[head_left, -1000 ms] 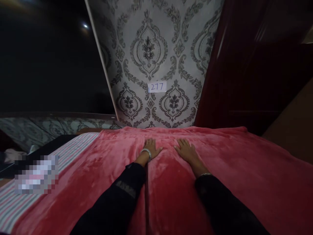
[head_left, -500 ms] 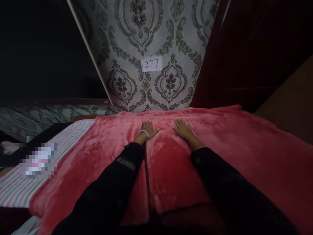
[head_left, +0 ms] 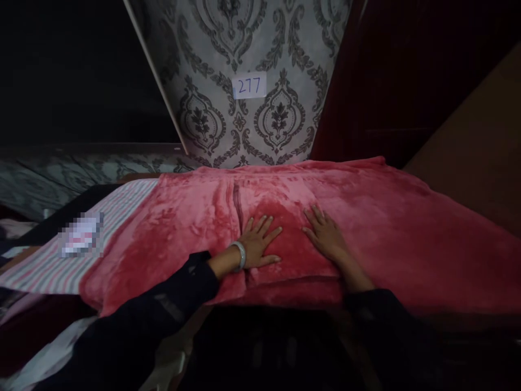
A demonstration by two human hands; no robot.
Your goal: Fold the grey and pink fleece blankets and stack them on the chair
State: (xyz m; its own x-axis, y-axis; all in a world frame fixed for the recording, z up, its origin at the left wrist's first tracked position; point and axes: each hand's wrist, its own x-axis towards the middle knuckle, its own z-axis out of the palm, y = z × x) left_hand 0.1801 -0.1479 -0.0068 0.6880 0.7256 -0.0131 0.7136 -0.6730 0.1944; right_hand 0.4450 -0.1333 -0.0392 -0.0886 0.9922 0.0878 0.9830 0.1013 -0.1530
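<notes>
A plush red-pink blanket (head_left: 391, 239) lies spread over the surface in front of me, with a fold line running front to back near its middle. My left hand (head_left: 257, 243), a silvery bracelet at the wrist, rests flat on the blanket just right of that line, fingers spread. Palm down and fingers apart, my right hand (head_left: 325, 233) lies on the blanket further right. Neither hand grips anything. Below both hands, a folded edge crosses the blanket close to its front side.
A striped cloth (head_left: 122, 212) shows at the left, with a blurred pale item (head_left: 81, 236) on it. Behind stands a patterned wall with a card (head_left: 249, 85) reading 277. A large dark screen (head_left: 81, 76) is at the left and a dark red panel (head_left: 391, 87) at the right.
Both hands have slid over the blanket from its far part toward me. The left has also moved right, across the fold line. The camera view has shifted slightly.
</notes>
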